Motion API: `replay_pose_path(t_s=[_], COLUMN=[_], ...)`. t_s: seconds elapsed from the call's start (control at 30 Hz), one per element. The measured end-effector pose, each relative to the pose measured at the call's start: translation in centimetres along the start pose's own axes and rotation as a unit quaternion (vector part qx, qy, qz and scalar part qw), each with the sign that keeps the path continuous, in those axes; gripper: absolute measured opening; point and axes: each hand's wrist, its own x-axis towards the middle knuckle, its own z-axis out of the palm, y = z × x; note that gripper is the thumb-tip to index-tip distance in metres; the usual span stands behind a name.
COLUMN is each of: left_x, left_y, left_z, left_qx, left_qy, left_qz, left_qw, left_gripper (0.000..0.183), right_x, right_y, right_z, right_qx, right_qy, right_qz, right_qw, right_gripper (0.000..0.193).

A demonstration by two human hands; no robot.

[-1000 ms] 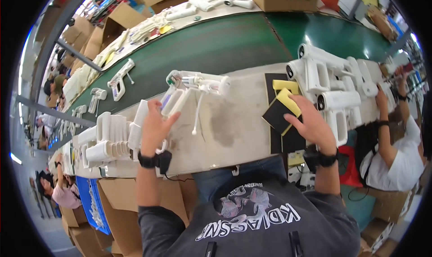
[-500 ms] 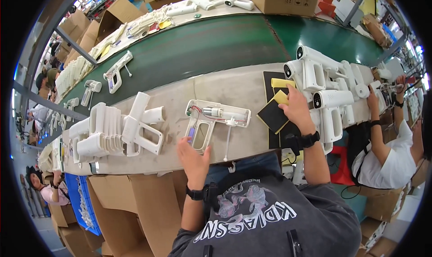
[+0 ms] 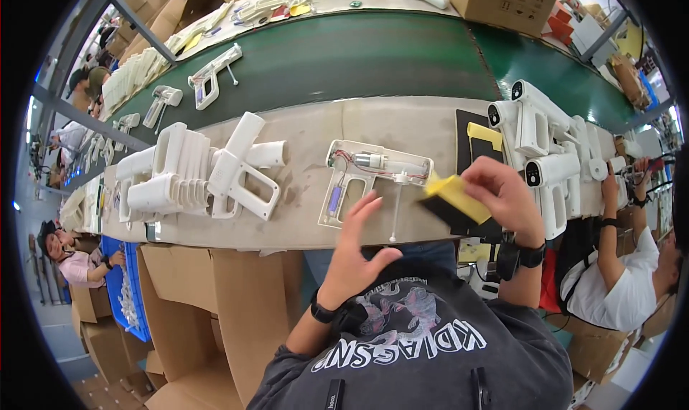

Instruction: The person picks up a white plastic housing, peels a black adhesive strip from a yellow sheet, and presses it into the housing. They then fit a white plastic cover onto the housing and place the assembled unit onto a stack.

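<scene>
An open white pistol-shaped housing (image 3: 418, 162) lies in front of me, its inside facing up. It holds a small silver motor (image 3: 369, 159), red wires and a purple part in the handle, and a thin white rod (image 3: 396, 216) sticks out from it toward me. My left hand (image 3: 353, 253) is open just below the handle, thumb and fingers apart, holding nothing. My right hand (image 3: 502, 195) pinches a black sheet with yellow backing (image 3: 461, 200), raised and slightly blurred, at the right end of the housing. A dark mat with another yellow piece (image 3: 485, 136) lies beyond that hand.
Stacked white housing shells (image 3: 179, 170) stand to the left. Assembled white pistol-shaped units (image 3: 552, 170) are piled at right. A green conveyor (image 3: 323, 66) carrying similar parts runs behind the table. Cardboard boxes (image 3: 244, 302) and a blue bin (image 3: 128, 288) sit below left; a co-worker (image 3: 617, 274) works at right.
My right hand has lifted the black-and-yellow sheet off the mat and moved it toward the housing. My left hand has drawn back from the handle and spread its fingers. The whole view has shifted.
</scene>
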Motion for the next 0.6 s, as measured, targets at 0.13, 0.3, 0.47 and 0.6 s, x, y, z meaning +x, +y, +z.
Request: replay_pose_path(t_s=[0.13, 0.3, 0.47, 0.6], left_x=[0.8, 0.1, -0.9, -1.9], left_y=[2.1, 0.8, -0.9, -1.9], left_z=[0.4, -0.2, -1.4, -1.9], left_qx=[-0.088, -0.199, -0.182, -0.223], left_qy=[-0.107, 0.001, 0.1, 0.138], left_qz=[-0.084, -0.152, -0.154, -0.19], left_qw=[0.987, 0.968, 0.966, 0.946], left_gripper=[0.057, 0.038, 0.035, 0.03], right_x=[2.2, 4.3, 2.7, 3.1], right_y=[-0.8, 0.0, -0.4, 0.5], right_z=[3.3, 8.0, 10.6, 12.7], right_qx=[0.142, -0.04, -0.066, 0.013], right_qy=[-0.131, 0.049, 0.022, -0.049], right_qz=[-0.036, -0.089, -0.204, -0.126], right_qw=[0.981, 0.994, 0.977, 0.991], right_gripper=[0.012, 0.015, 0.019, 0.026])
